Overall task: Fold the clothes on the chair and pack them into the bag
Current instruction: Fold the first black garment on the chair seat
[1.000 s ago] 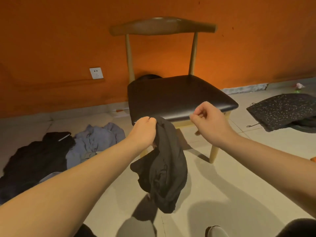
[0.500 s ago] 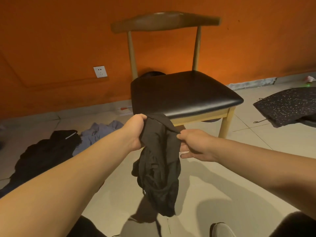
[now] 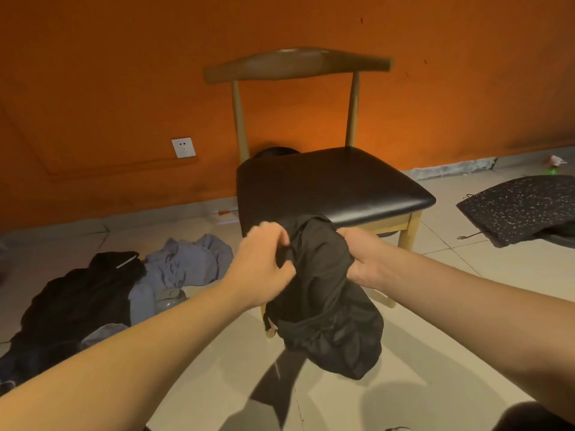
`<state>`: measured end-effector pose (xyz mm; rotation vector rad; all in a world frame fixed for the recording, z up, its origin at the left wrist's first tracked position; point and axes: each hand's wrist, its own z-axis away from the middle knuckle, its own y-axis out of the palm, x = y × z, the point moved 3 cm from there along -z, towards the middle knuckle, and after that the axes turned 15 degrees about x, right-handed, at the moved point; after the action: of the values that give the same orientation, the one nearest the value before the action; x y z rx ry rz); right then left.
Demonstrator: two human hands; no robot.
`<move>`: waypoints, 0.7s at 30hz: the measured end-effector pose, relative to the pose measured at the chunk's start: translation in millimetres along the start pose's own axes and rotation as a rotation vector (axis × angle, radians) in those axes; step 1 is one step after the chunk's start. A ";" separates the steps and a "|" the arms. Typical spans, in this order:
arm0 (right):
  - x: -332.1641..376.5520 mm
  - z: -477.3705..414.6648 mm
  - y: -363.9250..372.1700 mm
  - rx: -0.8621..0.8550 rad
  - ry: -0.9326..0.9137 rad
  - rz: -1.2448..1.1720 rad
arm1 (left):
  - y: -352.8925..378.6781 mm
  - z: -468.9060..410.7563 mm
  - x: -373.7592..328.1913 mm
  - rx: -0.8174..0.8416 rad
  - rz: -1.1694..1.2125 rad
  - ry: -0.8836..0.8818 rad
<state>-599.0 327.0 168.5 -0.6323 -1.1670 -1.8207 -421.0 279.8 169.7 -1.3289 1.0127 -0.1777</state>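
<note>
Two-handed hold on black garment, hanging crumpled in mid-air just before chair: pinched at top by left hand, clenched at opposite side by right hand, probably to find edges and spread it for folding.

Only the person's arms and a little clothing show. The left forearm and right forearm are bare from the wrist to the edge of the view, and the left hand and right hand are bare too. In the lower right corner sits a rounded patch of dark cloth, seemingly a trouser knee, its detail lost in dim light.
</note>
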 end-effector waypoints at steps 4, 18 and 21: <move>5.2 -0.8 0.8 0.015 0.003 -0.071 | 23.4 4.4 0.2 0.491 -0.297 -0.031; 17.2 8.1 -60.0 -0.277 -0.086 0.729 | -16.1 -9.1 2.1 0.224 0.350 -0.242; 23.9 25.3 -38.6 -0.286 -0.209 0.977 | -16.1 -14.4 9.3 0.135 0.494 -0.412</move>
<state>-645.2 347.9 180.0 -1.3044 -0.5280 -1.0779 -418.8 258.8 180.2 -0.9083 0.9237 0.3822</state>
